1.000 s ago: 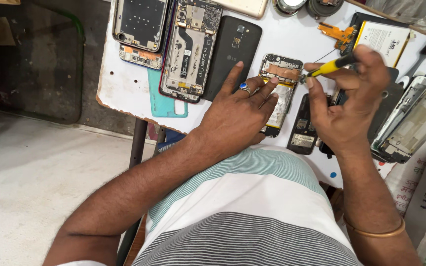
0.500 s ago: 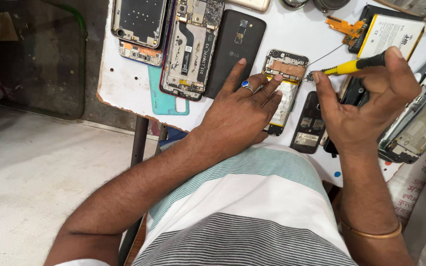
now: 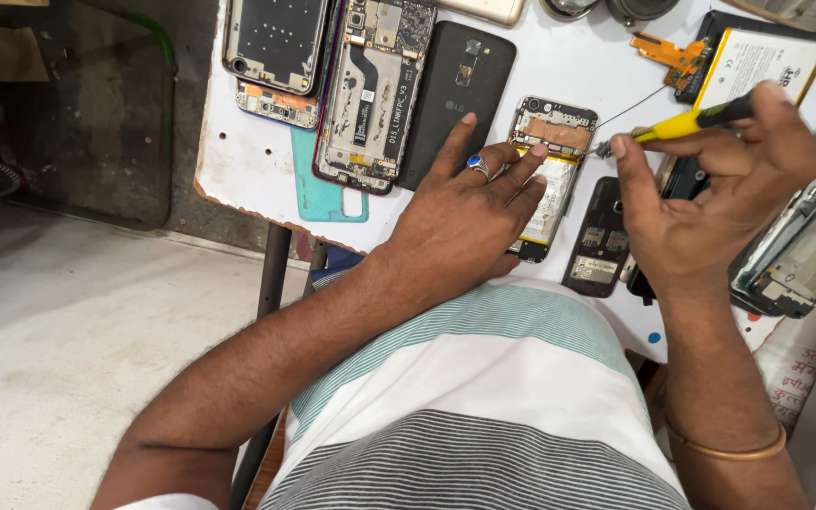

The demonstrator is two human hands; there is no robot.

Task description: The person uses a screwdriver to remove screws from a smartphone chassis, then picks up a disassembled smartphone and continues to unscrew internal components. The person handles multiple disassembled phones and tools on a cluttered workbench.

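An opened phone [image 3: 553, 142] with its back cover off lies on the white worktable [image 3: 578, 66]. My left hand [image 3: 465, 217] presses flat on its lower half, fingers spread, a blue-stoned ring on one finger. My right hand [image 3: 710, 203] grips a yellow-handled screwdriver [image 3: 682, 123], whose tip points left at the upper right edge of that phone. A small dark phone [image 3: 599, 241] with its back removed lies between my hands.
Several dismantled phones [image 3: 375, 85], a black back cover [image 3: 455, 85] and a teal cover [image 3: 318, 189] lie at the left of the table. A battery [image 3: 753, 61], an orange flex cable [image 3: 668, 52] and another open phone frame [image 3: 809, 246] lie at the right. Grey floor [image 3: 68, 359] is at left.
My right hand has lifted and moved to the right with the screwdriver, its tip now at the phone's upper right edge. My left hand stays pressed on the phone.
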